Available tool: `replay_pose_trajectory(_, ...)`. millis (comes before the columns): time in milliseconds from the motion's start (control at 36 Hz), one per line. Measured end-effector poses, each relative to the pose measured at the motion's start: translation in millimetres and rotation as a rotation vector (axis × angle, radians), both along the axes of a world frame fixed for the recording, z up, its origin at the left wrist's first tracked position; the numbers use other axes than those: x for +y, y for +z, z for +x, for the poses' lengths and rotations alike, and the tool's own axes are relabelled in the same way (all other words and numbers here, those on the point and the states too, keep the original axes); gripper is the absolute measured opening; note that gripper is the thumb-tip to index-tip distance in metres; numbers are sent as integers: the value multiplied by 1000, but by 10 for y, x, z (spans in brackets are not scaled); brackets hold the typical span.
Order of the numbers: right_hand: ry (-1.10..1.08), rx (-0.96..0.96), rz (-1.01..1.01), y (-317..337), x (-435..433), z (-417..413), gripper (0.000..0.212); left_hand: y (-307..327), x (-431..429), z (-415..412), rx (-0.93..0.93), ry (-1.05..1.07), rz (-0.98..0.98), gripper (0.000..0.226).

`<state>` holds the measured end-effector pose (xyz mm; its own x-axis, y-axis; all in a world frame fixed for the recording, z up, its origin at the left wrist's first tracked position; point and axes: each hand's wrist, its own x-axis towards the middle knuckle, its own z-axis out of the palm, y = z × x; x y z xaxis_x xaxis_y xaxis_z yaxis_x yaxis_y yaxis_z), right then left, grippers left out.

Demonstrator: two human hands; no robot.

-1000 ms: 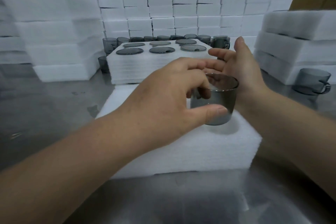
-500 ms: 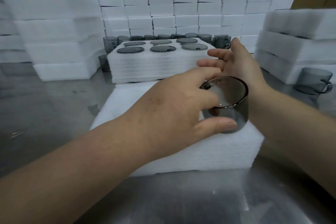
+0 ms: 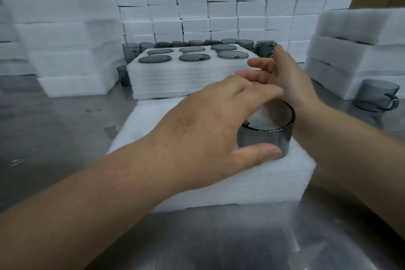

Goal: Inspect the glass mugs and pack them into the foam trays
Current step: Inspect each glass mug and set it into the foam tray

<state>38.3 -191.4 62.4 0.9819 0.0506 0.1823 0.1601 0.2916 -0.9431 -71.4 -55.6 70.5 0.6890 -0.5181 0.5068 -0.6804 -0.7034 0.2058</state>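
Mug (image 3: 267, 138) stood upright on right part of near tray (image 3: 241, 184). The left hand (image 3: 210, 129) gripped it, thumb on near wall, fingers across the rim. The right hand (image 3: 291, 81) was just behind, fingers straight, holding nothing.
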Motion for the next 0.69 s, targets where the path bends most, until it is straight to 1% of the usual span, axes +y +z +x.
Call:
replay_pose_trajectory(56,-2,3,-2,-5,-6,0,43,6,-1,-5,24,18,34,65)
replay_pose_trajectory(167,-5,3,-20,-13,-11,-2,43,5,2,5,-29,46,151,62)
replay_pose_trajectory(222,-1,5,-20,-11,-14,-5,42,-1,3,12,-4,29,149,59)
replay_pose_trajectory(361,9,6,-13,-10,-17,-2,41,-19,4,32,95,-11,119,60)
replay_pose_trajectory(528,10,2,-8,-17,-20,-3,41,-20,8,35,98,-10,145,62)
replay_pose_trajectory(695,8,-10,-10,-21,-14,12,43,-19,0,38,136,-9,194,59)
